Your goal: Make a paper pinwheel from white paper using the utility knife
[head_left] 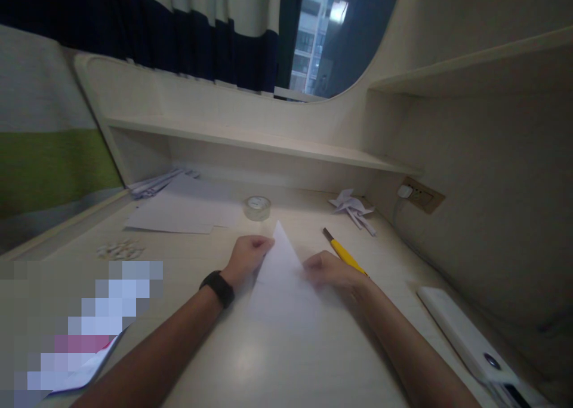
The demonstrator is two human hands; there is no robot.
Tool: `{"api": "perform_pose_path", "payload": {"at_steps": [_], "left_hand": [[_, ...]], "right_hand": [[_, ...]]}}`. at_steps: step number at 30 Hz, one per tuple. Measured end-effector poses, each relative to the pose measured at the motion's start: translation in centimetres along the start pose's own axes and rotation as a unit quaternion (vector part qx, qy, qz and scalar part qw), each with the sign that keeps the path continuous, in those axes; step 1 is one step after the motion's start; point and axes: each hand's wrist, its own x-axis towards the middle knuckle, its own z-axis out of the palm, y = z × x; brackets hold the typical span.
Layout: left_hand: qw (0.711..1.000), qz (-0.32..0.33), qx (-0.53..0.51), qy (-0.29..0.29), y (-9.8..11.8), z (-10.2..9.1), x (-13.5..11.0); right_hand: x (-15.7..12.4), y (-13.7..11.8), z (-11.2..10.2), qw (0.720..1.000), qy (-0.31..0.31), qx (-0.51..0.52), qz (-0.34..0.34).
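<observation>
A sheet of white paper (284,282) with a pointed top stands out in front of me, its lower part blurred. At its left edge, near the tip, my left hand (248,255) pinches it between thumb and fingers; a dark band circles that wrist. My right hand (331,270) is curled at the paper's right edge with the fingertips on it, slightly smeared by motion. Just beyond the right hand lies a yellow utility knife (344,254), partly hidden by that hand. A roll of clear tape (257,208) rests on the desk past the paper's tip.
White sheets (179,208) and rolled paper sticks (156,184) lie back left. Small pale pieces (120,249) are heaped nearer. Folded paper pinwheels (351,208) sit back right. A white device (465,330) lies along the right wall, below a socket (423,196) with a cable.
</observation>
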Motion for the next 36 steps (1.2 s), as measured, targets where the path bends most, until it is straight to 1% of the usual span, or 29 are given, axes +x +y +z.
{"api": "perform_pose_path", "payload": {"at_steps": [1, 3, 4, 6, 8, 12, 16, 20, 25, 28, 31, 36], "left_hand": [[1.0, -0.001, -0.003, -0.014, 0.1, 0.4, -0.2], [0.999, 0.0, -0.004, -0.048, 0.4, 1.2, -0.8], [0.998, 0.001, 0.001, -0.068, 0.5, 1.6, -1.1], [0.994, 0.008, 0.019, -0.108, 0.8, 2.4, -1.6], [0.99, 0.016, 0.04, -0.134, 0.9, 3.0, -2.0], [0.987, 0.011, 0.043, -0.153, 0.8, 3.4, -2.5], [0.988, 0.003, 0.021, -0.154, 0.5, 3.3, -2.4], [0.986, 0.014, 0.035, -0.16, 0.2, 3.2, -2.3], [0.981, 0.019, 0.068, -0.18, -0.1, 3.2, -2.3], [0.98, 0.015, 0.056, -0.193, -0.1, 3.3, -2.4], [0.977, 0.016, 0.045, -0.208, -0.1, 3.4, -2.5], [0.976, 0.028, 0.052, -0.209, -0.1, 3.5, -2.5]], "right_hand": [[0.1, -0.1, 0.3, 0.999, 0.041, 0.024, -0.021], [0.4, -0.3, 1.2, 0.985, 0.133, 0.093, -0.055], [0.5, -0.4, 1.6, 0.977, 0.16, 0.127, -0.06], [0.8, -0.4, 2.1, 0.964, 0.191, 0.178, -0.058], [0.9, -0.3, 2.2, 0.956, 0.204, 0.208, -0.048], [1.0, 0.2, 1.6, 0.951, 0.198, 0.234, -0.043], [1.2, 0.6, 1.2, 0.947, 0.198, 0.244, -0.073], [1.4, 0.9, 0.9, 0.949, 0.196, 0.23, -0.093], [1.4, 0.9, 0.6, 0.941, 0.22, 0.237, -0.095], [1.4, 0.9, 0.6, 0.934, 0.239, 0.247, -0.097], [1.4, 0.7, 0.8, 0.923, 0.27, 0.257, -0.092], [1.7, 0.8, 1.0, 0.916, 0.295, 0.26, -0.083]]}}
